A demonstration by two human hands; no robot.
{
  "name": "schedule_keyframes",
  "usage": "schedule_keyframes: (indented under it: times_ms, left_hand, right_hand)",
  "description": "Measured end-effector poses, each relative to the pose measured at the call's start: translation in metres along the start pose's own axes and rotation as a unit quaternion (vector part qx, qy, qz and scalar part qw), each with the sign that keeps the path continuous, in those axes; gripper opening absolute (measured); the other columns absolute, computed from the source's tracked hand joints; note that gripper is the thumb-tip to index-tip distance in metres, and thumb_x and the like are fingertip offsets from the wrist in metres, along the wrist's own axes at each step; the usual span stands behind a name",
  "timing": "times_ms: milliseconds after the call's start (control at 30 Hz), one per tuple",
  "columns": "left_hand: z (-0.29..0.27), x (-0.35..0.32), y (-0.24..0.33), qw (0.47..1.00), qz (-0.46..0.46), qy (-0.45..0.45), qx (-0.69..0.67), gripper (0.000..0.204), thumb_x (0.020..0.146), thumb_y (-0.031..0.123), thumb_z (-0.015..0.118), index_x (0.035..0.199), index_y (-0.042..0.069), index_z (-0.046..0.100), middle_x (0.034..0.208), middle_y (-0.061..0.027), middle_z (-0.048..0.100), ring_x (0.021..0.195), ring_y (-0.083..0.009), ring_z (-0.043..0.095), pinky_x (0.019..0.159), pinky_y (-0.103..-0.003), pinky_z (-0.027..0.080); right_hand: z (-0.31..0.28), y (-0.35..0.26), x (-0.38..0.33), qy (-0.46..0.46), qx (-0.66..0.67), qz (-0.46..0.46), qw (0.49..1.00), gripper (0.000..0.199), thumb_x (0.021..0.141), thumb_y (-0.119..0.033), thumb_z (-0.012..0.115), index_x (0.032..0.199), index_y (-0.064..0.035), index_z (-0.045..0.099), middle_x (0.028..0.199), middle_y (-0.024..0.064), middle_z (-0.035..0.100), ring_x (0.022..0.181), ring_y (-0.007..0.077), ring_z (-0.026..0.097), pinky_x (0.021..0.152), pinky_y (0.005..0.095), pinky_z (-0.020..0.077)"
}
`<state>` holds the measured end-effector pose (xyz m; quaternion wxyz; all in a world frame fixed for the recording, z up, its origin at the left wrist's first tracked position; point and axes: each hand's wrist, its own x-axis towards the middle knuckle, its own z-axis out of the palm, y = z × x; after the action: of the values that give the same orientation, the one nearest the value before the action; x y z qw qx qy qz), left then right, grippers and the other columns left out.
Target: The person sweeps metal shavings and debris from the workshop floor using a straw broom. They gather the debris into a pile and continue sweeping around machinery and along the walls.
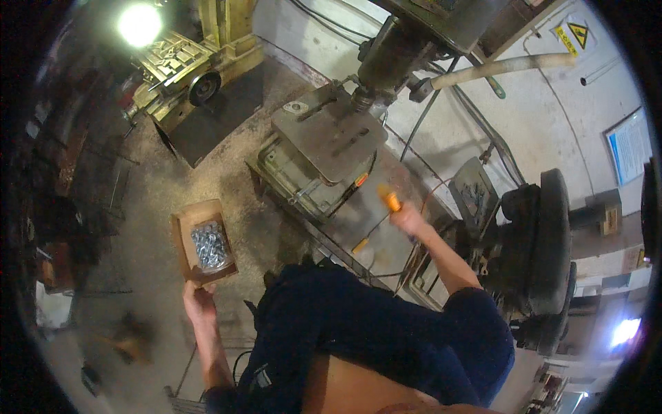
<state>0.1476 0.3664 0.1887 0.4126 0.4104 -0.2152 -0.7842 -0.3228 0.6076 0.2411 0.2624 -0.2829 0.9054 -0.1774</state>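
My left hand [198, 300] is closed on the near edge of an open cardboard box [181, 241]. Several shiny metal pieces [211, 247] lie inside it, apparently in a clear plastic bag. Over the workbench [345, 224], my right hand [408, 219] is wrapped round an orange-yellow handled tool [392, 200]. Motion blurs its far end, so its kind is not clear. Near that hand, a tool with a yellow handle [360, 245] and thin shaft lies on the bench. Farther back is another tool with an orange-red handle [360, 180], beside the drill press base.
A drill press with a slotted table [331, 134] and a chuck [362, 100] stands ahead. At the right are a grey tray [474, 190] with small parts and a large dark round machine part [552, 241]. A yellow-green machine [238, 41] stands far left, above a chip-strewn floor.
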Motion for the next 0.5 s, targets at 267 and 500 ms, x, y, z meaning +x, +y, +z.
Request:
schedule_keyframes:
  times_ms: [267, 500]
  left_hand:
    - [0.016, 0.004, 0.002, 0.999, -0.003, -0.044, 0.028, 0.008, 0.072, 0.010, 0.049, 0.079, 0.008, 0.051, 0.087, -0.0011, 0.052, 0.076, -0.0124, 0.048, 0.061, -0.028, 0.039]
    - [0.006, -0.003, -0.008, 0.998, 0.035, 0.042, -0.011, 0.015, 0.073, 0.013, 0.052, 0.085, 0.005, 0.052, 0.085, -0.0030, 0.054, 0.070, -0.0147, 0.050, 0.062, -0.029, 0.041]
  right_hand:
    - [0.021, -0.098, 0.058, -0.039, -0.070, -0.099, 0.992, 0.037, 0.061, -0.030, 0.056, 0.079, 0.0020, 0.059, 0.080, 0.0238, 0.058, 0.079, 0.0358, 0.057, 0.072, 0.0392, 0.0458]
    - [0.013, -0.179, 0.079, -0.011, -0.095, -0.114, 0.989, 0.040, 0.060, -0.028, 0.056, 0.081, 0.0063, 0.058, 0.088, 0.0265, 0.057, 0.085, 0.0372, 0.056, 0.073, 0.0393, 0.0455]
